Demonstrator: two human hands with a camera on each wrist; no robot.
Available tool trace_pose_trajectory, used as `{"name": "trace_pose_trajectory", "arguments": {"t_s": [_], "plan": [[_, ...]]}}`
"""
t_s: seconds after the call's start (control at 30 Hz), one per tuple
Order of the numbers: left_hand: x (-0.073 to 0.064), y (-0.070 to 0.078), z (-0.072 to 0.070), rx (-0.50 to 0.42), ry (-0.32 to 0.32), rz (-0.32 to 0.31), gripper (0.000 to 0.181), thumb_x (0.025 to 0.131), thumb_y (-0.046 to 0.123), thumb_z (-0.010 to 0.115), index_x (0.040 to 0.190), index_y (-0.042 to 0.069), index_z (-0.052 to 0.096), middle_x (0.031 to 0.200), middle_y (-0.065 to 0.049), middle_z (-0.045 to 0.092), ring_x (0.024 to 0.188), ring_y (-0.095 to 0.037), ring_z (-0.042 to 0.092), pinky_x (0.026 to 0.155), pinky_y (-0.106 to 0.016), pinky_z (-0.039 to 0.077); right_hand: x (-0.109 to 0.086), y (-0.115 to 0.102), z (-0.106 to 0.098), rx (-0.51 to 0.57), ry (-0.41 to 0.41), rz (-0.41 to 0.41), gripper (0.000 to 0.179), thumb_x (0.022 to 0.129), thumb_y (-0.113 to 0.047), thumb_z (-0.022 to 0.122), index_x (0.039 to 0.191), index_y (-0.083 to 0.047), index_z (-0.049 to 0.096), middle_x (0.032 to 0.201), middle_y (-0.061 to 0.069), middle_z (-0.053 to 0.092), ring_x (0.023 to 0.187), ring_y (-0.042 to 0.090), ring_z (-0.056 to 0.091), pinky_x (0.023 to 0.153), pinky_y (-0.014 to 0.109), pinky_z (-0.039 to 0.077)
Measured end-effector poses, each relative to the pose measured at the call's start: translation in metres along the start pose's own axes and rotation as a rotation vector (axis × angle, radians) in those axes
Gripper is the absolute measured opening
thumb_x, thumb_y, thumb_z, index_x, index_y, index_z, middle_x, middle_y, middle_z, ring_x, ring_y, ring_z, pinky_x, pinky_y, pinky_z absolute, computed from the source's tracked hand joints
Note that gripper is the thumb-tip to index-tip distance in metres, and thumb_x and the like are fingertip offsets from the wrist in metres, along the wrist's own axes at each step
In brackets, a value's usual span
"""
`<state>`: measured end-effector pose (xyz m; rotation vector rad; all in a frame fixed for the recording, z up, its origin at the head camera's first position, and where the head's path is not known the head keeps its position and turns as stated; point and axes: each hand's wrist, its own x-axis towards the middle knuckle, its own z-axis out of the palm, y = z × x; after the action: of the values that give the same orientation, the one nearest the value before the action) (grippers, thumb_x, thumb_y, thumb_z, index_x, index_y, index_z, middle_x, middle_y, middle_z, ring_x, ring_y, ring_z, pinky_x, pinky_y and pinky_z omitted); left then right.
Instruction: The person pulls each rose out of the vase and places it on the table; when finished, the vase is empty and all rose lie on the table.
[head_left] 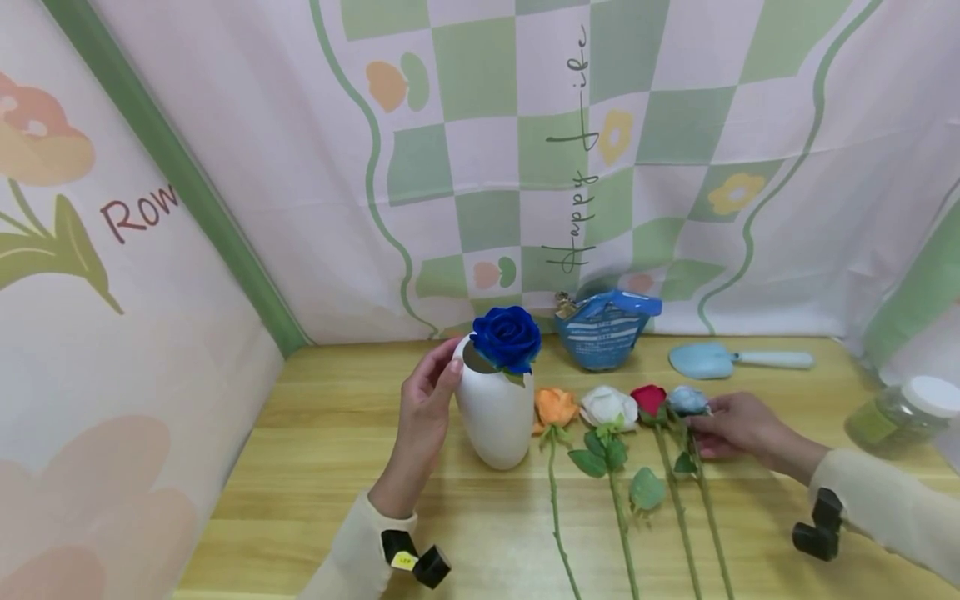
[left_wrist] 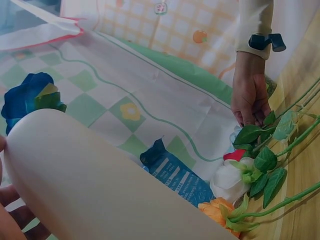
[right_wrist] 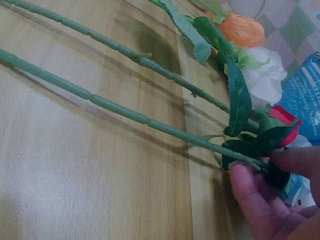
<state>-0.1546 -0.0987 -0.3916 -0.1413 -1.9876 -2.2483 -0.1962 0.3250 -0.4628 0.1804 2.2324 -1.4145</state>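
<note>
My left hand [head_left: 427, 408] grips the white vase [head_left: 497, 421] at its rim, thumb in front and fingers behind. The vase stands on the table, and a dark blue rose [head_left: 507, 337] shows at its mouth, the stem hidden inside. At the right, my right hand [head_left: 738, 427] pinches the light blue rose [head_left: 686, 400] just below its bloom; in the right wrist view thumb and fingers [right_wrist: 250, 195] close round the top of its stem. Beside it lie a red rose [head_left: 649, 399], a white rose [head_left: 609, 407] and an orange rose [head_left: 557, 407], stems toward me.
Behind the flowers stands a blue bag [head_left: 606, 333] against the printed backdrop. A light blue trowel [head_left: 705, 360] lies at the back right. A clear jar with a white lid [head_left: 896, 417] stands at the right, near my right forearm.
</note>
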Motion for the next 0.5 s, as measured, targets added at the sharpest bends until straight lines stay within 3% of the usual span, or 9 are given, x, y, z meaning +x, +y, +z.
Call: {"name": "trace_pose_trajectory", "arguments": {"t_s": [0.07, 0.2, 0.3, 0.5], "plan": [[0.0, 0.0, 0.0, 0.002, 0.001, -0.005, 0.041, 0.101, 0.021, 0.053, 0.139, 0.005, 0.055, 0.135, -0.012, 0.059, 0.117, -0.018, 0.054, 0.096, -0.016, 0.048, 0.0, 0.001, 0.0, -0.009, -0.006, 0.004, 0.026, 0.099, -0.009, 0.057, 0.112, 0.012, 0.051, 0.074, 0.007, 0.071, 0.064, 0.015, 0.071, 0.066, 0.034, 0.062], [0.0, 0.0, 0.0, 0.006, 0.002, -0.012, 0.041, 0.101, 0.021, 0.053, 0.139, 0.005, 0.055, 0.136, -0.012, 0.059, 0.119, -0.019, 0.054, 0.097, -0.016, 0.048, -0.003, 0.0, -0.001, -0.083, -0.015, 0.01, 0.056, 0.099, -0.012, 0.056, 0.134, 0.025, 0.032, 0.075, 0.009, 0.073, 0.066, 0.017, 0.072, 0.067, 0.037, 0.062], [0.0, 0.001, 0.0, 0.006, 0.002, -0.015, 0.041, 0.101, 0.021, 0.053, 0.139, 0.006, 0.055, 0.136, -0.012, 0.059, 0.117, -0.015, 0.054, 0.097, -0.016, 0.048, -0.008, -0.006, -0.005, -0.217, -0.042, -0.004, 0.076, 0.099, -0.02, 0.057, 0.144, 0.025, 0.016, 0.08, 0.008, 0.074, 0.07, 0.02, 0.072, 0.066, 0.04, 0.062], [-0.001, 0.002, 0.001, 0.012, 0.001, -0.007, 0.042, 0.101, 0.022, 0.053, 0.139, 0.006, 0.055, 0.136, -0.012, 0.059, 0.116, -0.014, 0.054, 0.097, -0.016, 0.048, -0.018, -0.025, -0.017, -0.505, -0.083, -0.026, 0.094, 0.096, -0.042, 0.063, 0.149, 0.019, 0.015, 0.097, 0.014, 0.071, 0.078, 0.021, 0.069, 0.064, 0.04, 0.059]]}}
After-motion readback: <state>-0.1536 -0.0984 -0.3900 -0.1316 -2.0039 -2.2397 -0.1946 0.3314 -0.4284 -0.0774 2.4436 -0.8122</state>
